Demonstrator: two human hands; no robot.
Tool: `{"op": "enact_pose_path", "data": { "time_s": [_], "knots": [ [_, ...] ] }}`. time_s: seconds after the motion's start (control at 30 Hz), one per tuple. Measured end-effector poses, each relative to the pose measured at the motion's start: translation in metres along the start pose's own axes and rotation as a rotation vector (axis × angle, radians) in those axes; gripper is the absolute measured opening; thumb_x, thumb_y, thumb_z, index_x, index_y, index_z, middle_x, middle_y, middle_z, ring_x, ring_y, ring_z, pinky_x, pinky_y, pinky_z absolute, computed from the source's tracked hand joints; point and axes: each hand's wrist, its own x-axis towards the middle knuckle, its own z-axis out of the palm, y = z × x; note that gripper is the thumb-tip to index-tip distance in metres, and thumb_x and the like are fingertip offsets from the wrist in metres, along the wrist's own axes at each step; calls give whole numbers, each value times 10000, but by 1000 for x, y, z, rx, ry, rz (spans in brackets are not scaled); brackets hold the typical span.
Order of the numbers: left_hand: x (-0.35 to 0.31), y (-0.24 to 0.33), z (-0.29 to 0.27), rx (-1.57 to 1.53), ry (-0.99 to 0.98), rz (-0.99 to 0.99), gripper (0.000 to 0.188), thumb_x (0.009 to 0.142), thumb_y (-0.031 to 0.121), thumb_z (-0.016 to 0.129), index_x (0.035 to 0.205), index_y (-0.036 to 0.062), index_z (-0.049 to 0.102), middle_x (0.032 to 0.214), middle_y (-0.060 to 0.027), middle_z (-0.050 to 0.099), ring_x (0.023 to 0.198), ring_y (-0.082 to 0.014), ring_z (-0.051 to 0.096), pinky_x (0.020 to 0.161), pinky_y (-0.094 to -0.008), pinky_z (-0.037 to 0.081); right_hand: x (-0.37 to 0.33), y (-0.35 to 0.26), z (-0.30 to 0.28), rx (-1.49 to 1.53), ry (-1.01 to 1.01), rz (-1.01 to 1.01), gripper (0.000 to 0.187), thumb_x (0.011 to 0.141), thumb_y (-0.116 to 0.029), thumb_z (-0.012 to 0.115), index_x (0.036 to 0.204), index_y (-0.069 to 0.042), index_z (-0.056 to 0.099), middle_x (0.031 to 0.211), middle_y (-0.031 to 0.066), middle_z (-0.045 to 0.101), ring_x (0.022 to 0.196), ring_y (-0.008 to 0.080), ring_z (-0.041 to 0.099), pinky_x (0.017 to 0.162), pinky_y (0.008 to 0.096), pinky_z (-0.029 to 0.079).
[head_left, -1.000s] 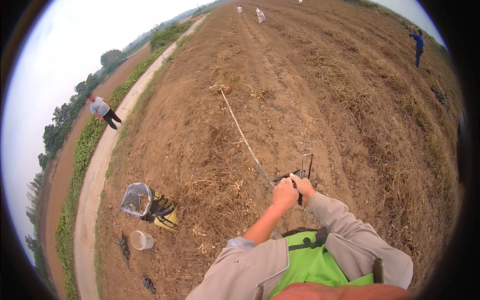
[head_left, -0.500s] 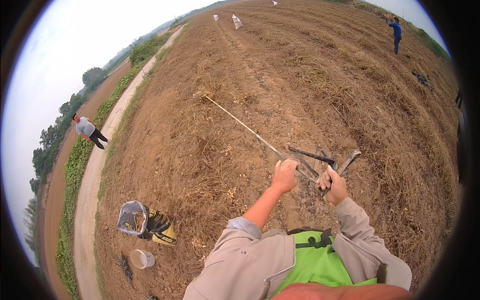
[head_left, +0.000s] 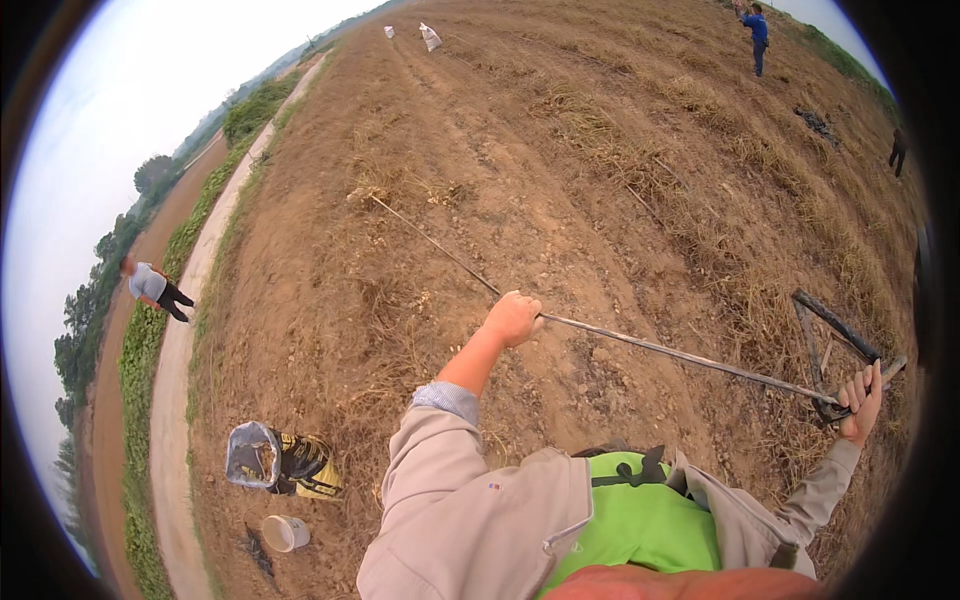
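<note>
A: We see the field (head_left: 560, 160) first, brown soil under dry straw, with a path (head_left: 185, 330) along its left edge.

B: On it we hold a long rake (head_left: 640, 345). Its pole runs from a far clump of straw back toward our right side, low over the ground.

A: By the path lies an open sack (head_left: 285, 462) and a white bucket (head_left: 284, 533) just beside it.

B: Our left hand (head_left: 513, 318) is closed around the pole midway. Our right hand (head_left: 862, 402) grips its near end, where dark bars meet.

A: One person (head_left: 155, 288) walks on the path, another (head_left: 757, 32) stands far off
</note>
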Motion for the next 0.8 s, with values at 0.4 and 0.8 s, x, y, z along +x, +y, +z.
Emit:
{"op": "enact_pose_path", "data": {
  "time_s": [0.4, 0.8],
  "knots": [
    [-58, 89, -10, -371, 230, -1109, 638, 1012, 511, 321, 973, -13, 685, 968, -266, 694, 927, -464, 656, 834, -554, 490, 75, 298, 100, -1205, -92, -182, 578, 912, -515, 657, 737, 26, 552, 659, 130, 537, 617, 279, 486, 610, 421, 405],
    [-64, 119, -20, -415, 131, -771, 341, 939, 268, 471, 1037, -43, 572, 909, -290, 670, 882, -483, 644, 788, -544, 508, -77, 443, 285, -524, -764, 914, 486, 934, -431, 648, 1070, 35, 676, 984, 69, 703, 847, 189, 664, 769, 325, 524]
  ]
}}
